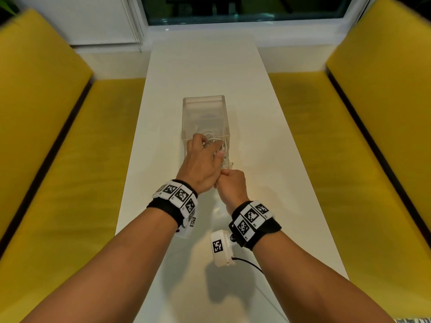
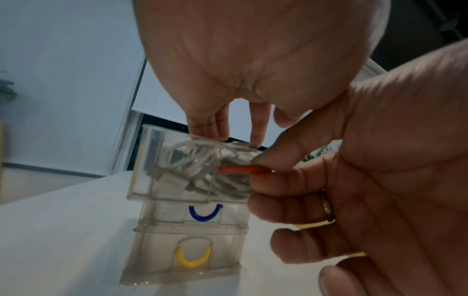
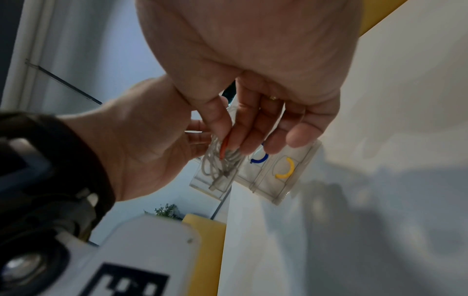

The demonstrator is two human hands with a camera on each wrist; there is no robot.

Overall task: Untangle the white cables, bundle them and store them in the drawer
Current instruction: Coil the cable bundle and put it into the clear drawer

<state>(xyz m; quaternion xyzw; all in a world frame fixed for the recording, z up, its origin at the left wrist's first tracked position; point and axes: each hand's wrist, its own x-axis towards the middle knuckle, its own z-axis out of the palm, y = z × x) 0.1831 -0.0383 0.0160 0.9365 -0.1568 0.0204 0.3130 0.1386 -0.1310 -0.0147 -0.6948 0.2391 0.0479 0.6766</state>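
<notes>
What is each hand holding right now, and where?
Right hand pinches the top drawer's red handle; left hand presses the white cables down with its fingertips.

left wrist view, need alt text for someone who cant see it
A left hand reaches its fingertips onto white cables inside the pulled-out top drawer of a small clear plastic drawer unit, while the right hand pinches that drawer's red handle.

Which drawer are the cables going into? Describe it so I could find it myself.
On the long white table between the yellow benches stands a small clear drawer tower. The top drawer is pulled out and holds the white cables. Its handle is red; the shut drawers below have blue and yellow handles.
</notes>
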